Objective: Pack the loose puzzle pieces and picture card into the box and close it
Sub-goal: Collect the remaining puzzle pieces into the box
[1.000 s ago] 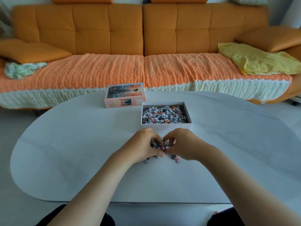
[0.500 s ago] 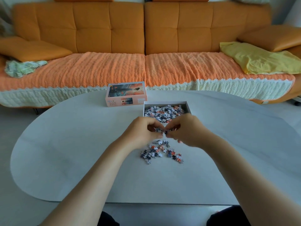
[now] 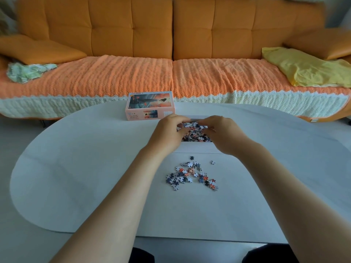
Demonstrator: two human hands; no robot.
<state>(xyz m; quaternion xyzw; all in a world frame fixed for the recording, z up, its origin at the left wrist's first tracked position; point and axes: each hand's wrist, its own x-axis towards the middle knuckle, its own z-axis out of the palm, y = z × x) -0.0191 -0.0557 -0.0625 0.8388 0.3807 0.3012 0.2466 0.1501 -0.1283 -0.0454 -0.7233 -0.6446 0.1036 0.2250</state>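
You're on the dump-into-box step, I'd say. Your left hand (image 3: 167,132) and right hand (image 3: 222,135) hover curled over the open box (image 3: 195,148), and I can't tell if they hold pieces. The loose pieces (image 3: 191,174) just in front of the box need scooping next. The lid (image 3: 150,106) sits behind-left of it.

Lid (image 3: 151,106) behind box (image 3: 197,147), loose pieces (image 3: 191,174) before it

The left hand (image 3: 167,133) and right hand (image 3: 224,135) hide most of the box (image 3: 195,147) — just its near wall and some pieces (image 3: 195,130) show — and whether the blurred fingertips (image 3: 206,122) pinch any is unclear.
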